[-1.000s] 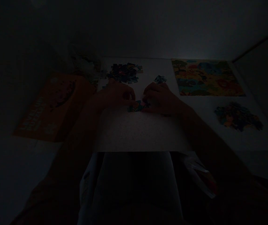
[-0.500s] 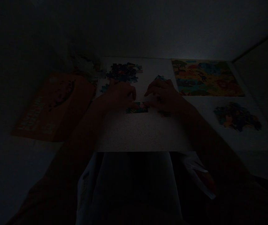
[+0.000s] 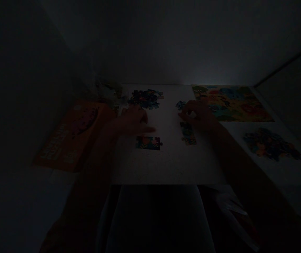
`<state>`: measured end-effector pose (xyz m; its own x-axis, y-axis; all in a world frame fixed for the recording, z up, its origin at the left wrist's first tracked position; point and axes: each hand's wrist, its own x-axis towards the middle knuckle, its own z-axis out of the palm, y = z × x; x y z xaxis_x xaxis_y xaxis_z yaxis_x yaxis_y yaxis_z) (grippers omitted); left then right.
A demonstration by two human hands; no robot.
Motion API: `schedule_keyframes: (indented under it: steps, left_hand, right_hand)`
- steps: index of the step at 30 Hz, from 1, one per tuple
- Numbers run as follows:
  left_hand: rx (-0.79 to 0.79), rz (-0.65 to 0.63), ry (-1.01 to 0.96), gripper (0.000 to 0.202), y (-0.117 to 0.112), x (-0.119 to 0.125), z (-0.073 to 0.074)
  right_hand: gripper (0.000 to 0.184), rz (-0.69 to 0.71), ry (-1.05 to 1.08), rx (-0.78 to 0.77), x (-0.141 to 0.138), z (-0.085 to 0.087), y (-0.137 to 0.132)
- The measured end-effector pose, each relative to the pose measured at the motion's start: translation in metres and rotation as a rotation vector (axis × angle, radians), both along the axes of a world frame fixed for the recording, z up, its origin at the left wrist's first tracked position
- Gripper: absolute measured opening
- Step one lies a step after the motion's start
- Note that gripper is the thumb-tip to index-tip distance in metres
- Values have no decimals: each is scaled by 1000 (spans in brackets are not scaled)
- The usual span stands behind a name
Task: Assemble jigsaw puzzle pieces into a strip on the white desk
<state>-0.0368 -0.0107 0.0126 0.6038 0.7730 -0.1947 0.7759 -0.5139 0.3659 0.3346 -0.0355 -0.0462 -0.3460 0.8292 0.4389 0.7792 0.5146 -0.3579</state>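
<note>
Hands apart, left hand open and seemingly empty, right hand curled, any grip too dim to tell, just above a joined strip of jigsaw pieces, a second block on the bench, both likely light, stiff card, best pinched by the edges.

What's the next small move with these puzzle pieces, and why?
I'd probably slide the small loose pieces just past your right hand's fingertips toward the joined puzzle section below that hand. They're the nearest pieces to that hand, and the section lies right beside them, so trying a fit there likely takes the least reaching.
</note>
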Motion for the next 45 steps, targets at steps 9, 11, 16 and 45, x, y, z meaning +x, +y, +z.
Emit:
schedule_keyframes:
  steps: [9, 11, 16, 45]
  left_hand:
    - [83, 277, 24, 89, 11, -25, -10]
    - [103, 259, 6, 77, 13, -27, -11]
    - [102, 189, -51, 55, 23, -23, -14]
    - [66, -207, -226, 55, -5, 38, -30]
  right_hand:
    - [44, -43, 40, -24, 2, 1, 1]
    - [44, -41, 26, -34, 2, 2, 1]
    - [43, -28, -13, -53, 2, -1, 5]
    - [32, -10, -95, -143, 3, -1, 5]
